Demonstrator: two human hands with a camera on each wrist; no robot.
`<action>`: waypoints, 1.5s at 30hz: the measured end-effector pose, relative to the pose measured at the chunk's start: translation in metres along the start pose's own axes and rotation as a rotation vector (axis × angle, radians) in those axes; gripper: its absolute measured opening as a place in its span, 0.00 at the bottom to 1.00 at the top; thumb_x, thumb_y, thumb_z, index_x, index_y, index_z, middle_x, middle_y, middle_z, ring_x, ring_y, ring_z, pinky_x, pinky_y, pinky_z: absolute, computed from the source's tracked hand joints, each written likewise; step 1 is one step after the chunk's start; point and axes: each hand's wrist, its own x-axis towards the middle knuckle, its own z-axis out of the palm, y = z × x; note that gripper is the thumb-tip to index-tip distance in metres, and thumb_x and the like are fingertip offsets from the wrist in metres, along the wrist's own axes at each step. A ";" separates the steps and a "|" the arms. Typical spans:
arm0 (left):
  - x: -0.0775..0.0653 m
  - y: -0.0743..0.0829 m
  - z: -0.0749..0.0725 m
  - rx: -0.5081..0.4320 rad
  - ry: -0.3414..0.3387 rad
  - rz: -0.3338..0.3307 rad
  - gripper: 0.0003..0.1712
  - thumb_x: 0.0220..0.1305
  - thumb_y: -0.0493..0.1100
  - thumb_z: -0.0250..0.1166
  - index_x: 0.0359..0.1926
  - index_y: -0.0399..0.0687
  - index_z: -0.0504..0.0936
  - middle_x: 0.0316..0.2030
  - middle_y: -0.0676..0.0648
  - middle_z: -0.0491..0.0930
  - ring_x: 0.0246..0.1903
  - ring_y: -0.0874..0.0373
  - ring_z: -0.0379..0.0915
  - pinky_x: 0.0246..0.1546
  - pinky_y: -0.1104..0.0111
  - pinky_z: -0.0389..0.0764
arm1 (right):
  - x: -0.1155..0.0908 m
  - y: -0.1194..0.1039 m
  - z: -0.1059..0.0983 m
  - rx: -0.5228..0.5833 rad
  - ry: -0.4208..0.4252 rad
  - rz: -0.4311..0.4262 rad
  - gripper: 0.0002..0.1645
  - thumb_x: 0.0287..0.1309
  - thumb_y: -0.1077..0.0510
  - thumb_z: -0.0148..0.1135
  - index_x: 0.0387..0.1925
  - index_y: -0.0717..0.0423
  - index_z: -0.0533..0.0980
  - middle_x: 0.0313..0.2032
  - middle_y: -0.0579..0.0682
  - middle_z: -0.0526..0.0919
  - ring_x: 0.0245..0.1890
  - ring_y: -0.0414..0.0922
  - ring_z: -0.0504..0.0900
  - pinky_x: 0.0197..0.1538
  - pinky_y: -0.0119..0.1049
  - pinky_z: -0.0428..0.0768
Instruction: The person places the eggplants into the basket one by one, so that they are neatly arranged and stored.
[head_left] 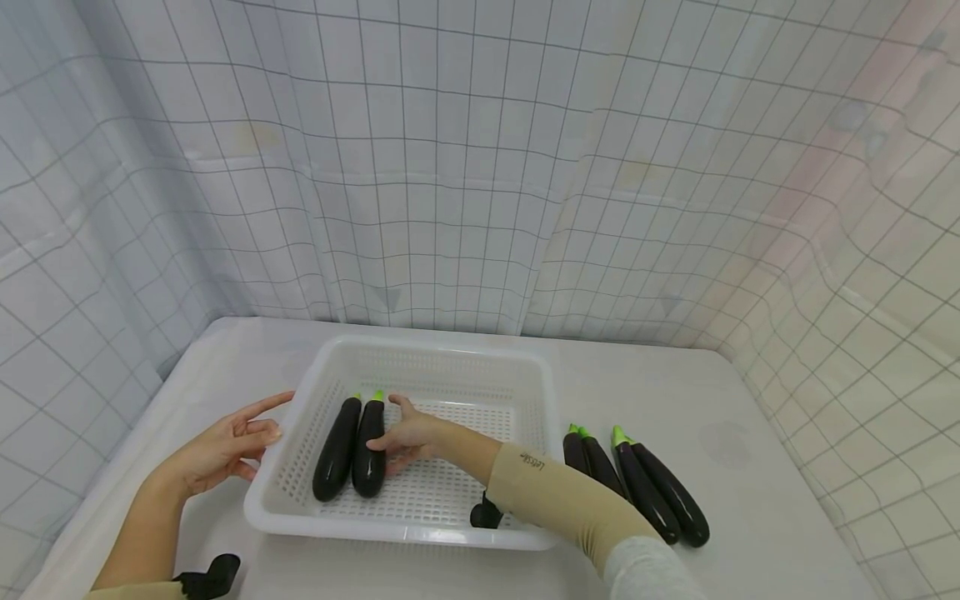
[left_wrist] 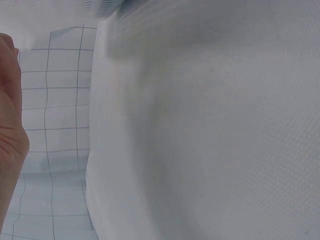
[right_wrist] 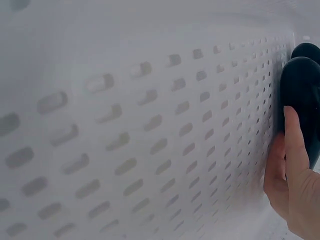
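Two glossy dark eggplants with bright green stem ends lie side by side in the left part of a white perforated basket [head_left: 438,531]. My right hand [head_left: 411,435] reaches into the basket beside the nearer-to-centre eggplant [head_left: 370,454]. Its thumb rests on that eggplant, while the other fingers are at its right side, also seen in the right wrist view on the hand [right_wrist: 297,185]. The other eggplant [head_left: 336,454] lies just left of it. At the basket's left rim, my left hand [head_left: 225,450] has its relaxed fingertips right at the edge.
Several more eggplants [head_left: 660,492] lie on the white table [head_left: 757,467] right of the basket, partly behind my right sleeve [head_left: 573,500]. Gridded white curtains [head_left: 450,167] enclose the table at the back and both sides.
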 end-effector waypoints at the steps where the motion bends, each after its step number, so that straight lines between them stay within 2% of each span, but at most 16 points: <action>1: 0.000 0.000 0.000 0.001 0.002 -0.001 0.31 0.69 0.32 0.45 0.62 0.74 0.63 0.37 0.55 0.79 0.34 0.59 0.79 0.29 0.62 0.83 | 0.000 0.000 0.000 -0.006 -0.007 0.005 0.52 0.52 0.69 0.62 0.68 0.39 0.44 0.36 0.61 0.76 0.40 0.54 0.79 0.40 0.51 0.81; 6: 0.000 0.001 0.002 0.006 0.012 -0.010 0.31 0.69 0.32 0.45 0.61 0.75 0.63 0.37 0.55 0.80 0.35 0.58 0.79 0.28 0.62 0.83 | -0.002 0.000 -0.001 -0.026 -0.027 0.016 0.50 0.53 0.68 0.62 0.68 0.38 0.46 0.38 0.60 0.75 0.41 0.54 0.79 0.40 0.51 0.81; 18: 0.000 0.001 0.003 0.021 0.015 -0.016 0.31 0.69 0.33 0.45 0.61 0.76 0.63 0.38 0.55 0.80 0.35 0.57 0.79 0.29 0.61 0.83 | 0.000 0.002 -0.001 -0.073 -0.031 0.008 0.51 0.53 0.66 0.63 0.68 0.39 0.45 0.35 0.58 0.77 0.36 0.51 0.80 0.35 0.47 0.83; 22: 0.000 0.001 0.004 0.024 0.015 -0.018 0.30 0.69 0.33 0.45 0.61 0.76 0.63 0.38 0.55 0.80 0.36 0.57 0.79 0.29 0.61 0.83 | -0.003 0.000 0.000 -0.087 0.005 -0.001 0.49 0.52 0.64 0.64 0.68 0.39 0.47 0.39 0.58 0.76 0.39 0.52 0.78 0.36 0.49 0.82; 27: 0.001 0.001 0.004 0.023 0.012 -0.016 0.30 0.69 0.33 0.45 0.61 0.76 0.63 0.39 0.55 0.80 0.36 0.57 0.79 0.29 0.61 0.83 | -0.010 -0.008 -0.004 -0.180 0.094 -0.065 0.45 0.50 0.59 0.67 0.65 0.40 0.54 0.46 0.58 0.73 0.48 0.57 0.74 0.39 0.53 0.80; 30: 0.001 0.001 0.004 0.022 0.007 -0.013 0.30 0.69 0.33 0.45 0.61 0.76 0.62 0.38 0.55 0.80 0.36 0.57 0.79 0.29 0.61 0.83 | -0.015 -0.017 -0.010 -0.240 0.091 -0.113 0.44 0.51 0.57 0.67 0.65 0.43 0.54 0.47 0.57 0.74 0.52 0.59 0.72 0.42 0.53 0.79; 36: 0.001 0.000 0.001 0.047 0.018 -0.044 0.30 0.69 0.34 0.45 0.60 0.79 0.63 0.39 0.56 0.80 0.37 0.57 0.79 0.31 0.59 0.83 | -0.034 -0.040 -0.030 -0.342 0.012 -0.202 0.43 0.54 0.54 0.65 0.66 0.46 0.53 0.44 0.52 0.72 0.50 0.58 0.72 0.44 0.48 0.80; 41: 0.001 0.000 0.002 0.044 0.017 -0.044 0.30 0.69 0.34 0.46 0.60 0.79 0.62 0.39 0.56 0.80 0.38 0.57 0.79 0.31 0.59 0.83 | -0.059 -0.058 -0.049 -0.463 -0.018 -0.273 0.40 0.55 0.53 0.64 0.66 0.42 0.55 0.52 0.55 0.69 0.49 0.54 0.74 0.48 0.47 0.78; 45: 0.001 0.000 0.002 0.045 0.015 -0.043 0.31 0.69 0.34 0.45 0.60 0.79 0.62 0.39 0.56 0.80 0.37 0.57 0.79 0.31 0.60 0.83 | -0.078 -0.069 -0.066 -0.482 -0.040 -0.315 0.40 0.56 0.53 0.62 0.66 0.41 0.54 0.55 0.55 0.66 0.50 0.50 0.73 0.50 0.47 0.76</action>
